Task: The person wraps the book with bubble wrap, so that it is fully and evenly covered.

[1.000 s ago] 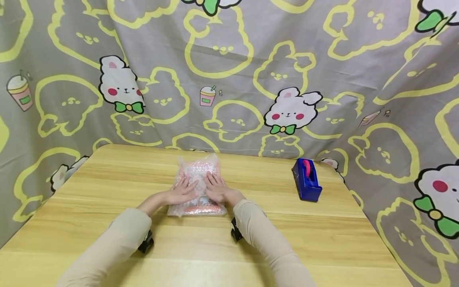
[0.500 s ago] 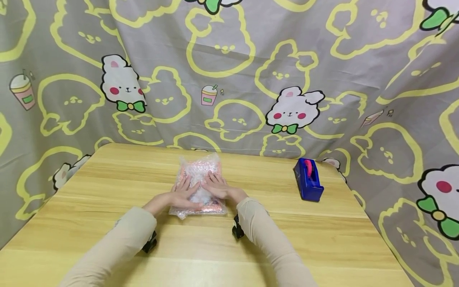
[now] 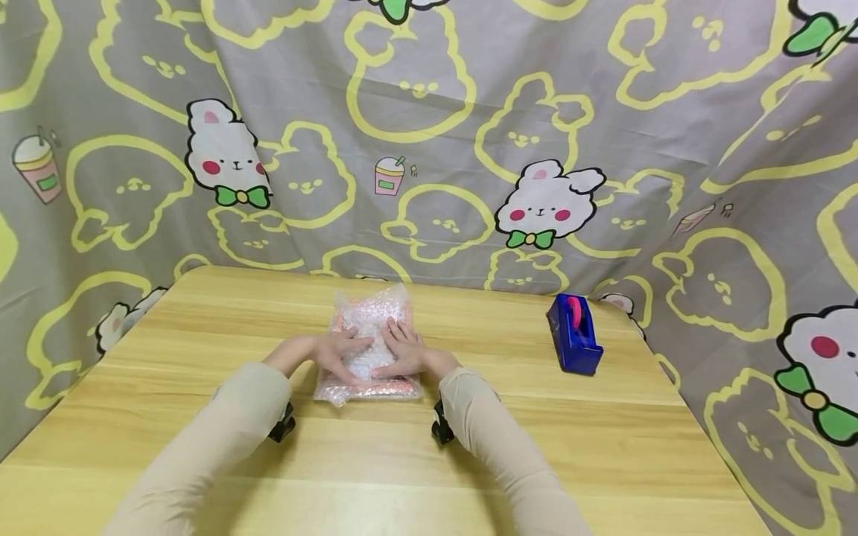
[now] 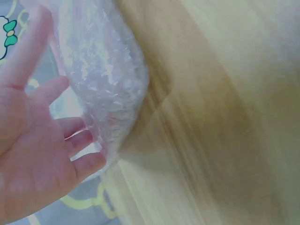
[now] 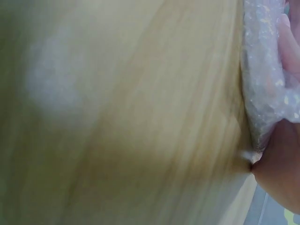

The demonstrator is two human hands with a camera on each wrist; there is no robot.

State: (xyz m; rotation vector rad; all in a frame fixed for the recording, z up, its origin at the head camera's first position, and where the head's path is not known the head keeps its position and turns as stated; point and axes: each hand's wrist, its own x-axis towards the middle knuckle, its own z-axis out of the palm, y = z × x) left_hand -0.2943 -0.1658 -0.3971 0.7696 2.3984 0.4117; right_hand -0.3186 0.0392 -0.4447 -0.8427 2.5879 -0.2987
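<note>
A flat parcel of clear bubble wrap point(image 3: 375, 307) lies on the table, with a red-and-white flat thing showing through the wrap. My left hand point(image 3: 337, 353) is over its left side, thumb and fingers spread. In the left wrist view that hand point(image 4: 37, 136) has its palm showing and its fingertips along the edge of the bubble wrap point(image 4: 108, 70). My right hand point(image 3: 405, 353) rests on the parcel's right side with fingers straight and thumb stretched towards the front. The right wrist view catches only part of the hand point(image 5: 281, 164) beside the wrap point(image 5: 265, 70).
A blue tape dispenser point(image 3: 576, 346) with a pink tape core point(image 3: 574, 311) stands on the table's right side. The wooden table point(image 3: 375, 476) reaches back to a grey cartoon-print curtain point(image 3: 429, 164), which also hangs along both sides. Black wrist cameras sit under both sleeves.
My left hand has shifted on the wrap, its wrist now farther back and its thumb drawn in. The right thumb has spread towards the front. The parcel stays about where it was.
</note>
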